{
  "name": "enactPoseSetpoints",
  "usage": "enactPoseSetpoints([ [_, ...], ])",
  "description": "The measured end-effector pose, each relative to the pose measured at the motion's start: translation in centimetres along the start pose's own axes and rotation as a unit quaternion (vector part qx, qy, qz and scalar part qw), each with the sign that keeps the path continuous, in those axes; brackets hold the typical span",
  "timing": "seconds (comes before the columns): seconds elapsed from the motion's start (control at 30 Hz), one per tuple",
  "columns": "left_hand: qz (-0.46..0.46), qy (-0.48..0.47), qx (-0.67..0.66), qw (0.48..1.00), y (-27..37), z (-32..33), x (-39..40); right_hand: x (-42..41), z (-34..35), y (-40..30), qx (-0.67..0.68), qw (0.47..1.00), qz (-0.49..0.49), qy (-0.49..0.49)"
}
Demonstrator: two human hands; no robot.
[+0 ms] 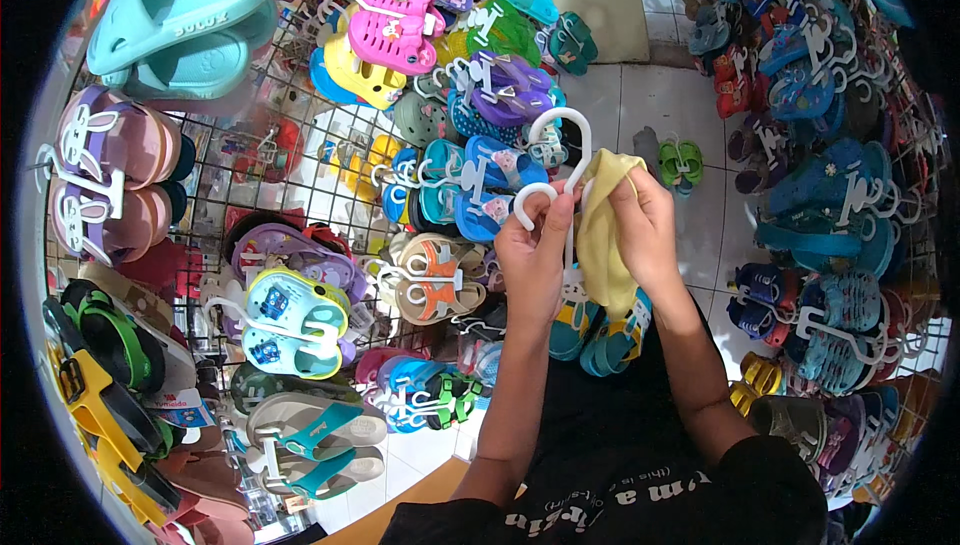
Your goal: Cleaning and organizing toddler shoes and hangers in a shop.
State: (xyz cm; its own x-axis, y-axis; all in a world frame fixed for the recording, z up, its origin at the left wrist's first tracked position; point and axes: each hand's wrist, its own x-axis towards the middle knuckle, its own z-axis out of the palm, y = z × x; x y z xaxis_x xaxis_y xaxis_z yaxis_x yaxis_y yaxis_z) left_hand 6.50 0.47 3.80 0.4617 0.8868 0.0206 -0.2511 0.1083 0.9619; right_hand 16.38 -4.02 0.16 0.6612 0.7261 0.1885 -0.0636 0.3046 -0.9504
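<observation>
My left hand [531,249] grips a white plastic shoe hanger [568,116] by its stem, with the large hook standing above my fingers. A smaller white hook [525,204] curls beside my left thumb. Below my hands, a pair of teal and yellow children's sandals [606,342] appears to hang from the hanger; the join is partly hidden. Bunched in my right hand [643,219] is a yellow cloth [602,245], its lower end drooping over the top of the sandals. The cloth lies against the hanger's stem.
A black wire grid rack [300,162] on the left carries many sandals and clogs on white hangers. Another rack [919,275] of children's footwear stands on the right. Green sandals [680,161] are over the tiled floor [619,99] ahead. Large turquoise slippers [187,12] jut out at upper left.
</observation>
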Motion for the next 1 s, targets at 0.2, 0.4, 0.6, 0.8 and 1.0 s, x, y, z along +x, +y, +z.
enactPoseSetpoints([
  [0.2,0.015,0.005,-0.018,1.0,-0.3,0.4,0.1,0.0,0.4,-0.1,0.128,0.991,0.022,0.012],
  [0.4,-0.01,0.061,-0.129,0.99,0.2,-0.7,1.0,1.0,-1.3,-0.8,0.263,0.959,0.072,0.082],
  [0.6,-0.024,0.061,-0.244,0.967,1.2,-1.2,1.9,1.2,-2.3,-0.7,0.263,0.962,0.05,0.062],
  [0.8,0.05,0.014,-0.291,0.955,0.1,-0.3,2.0,0.3,-1.5,-1.4,-0.006,0.991,0.003,-0.131],
  [1.0,0.071,-0.003,-0.234,0.97,0.3,0.5,1.4,0.1,-0.3,-2.0,-0.171,0.953,-0.203,-0.147],
])
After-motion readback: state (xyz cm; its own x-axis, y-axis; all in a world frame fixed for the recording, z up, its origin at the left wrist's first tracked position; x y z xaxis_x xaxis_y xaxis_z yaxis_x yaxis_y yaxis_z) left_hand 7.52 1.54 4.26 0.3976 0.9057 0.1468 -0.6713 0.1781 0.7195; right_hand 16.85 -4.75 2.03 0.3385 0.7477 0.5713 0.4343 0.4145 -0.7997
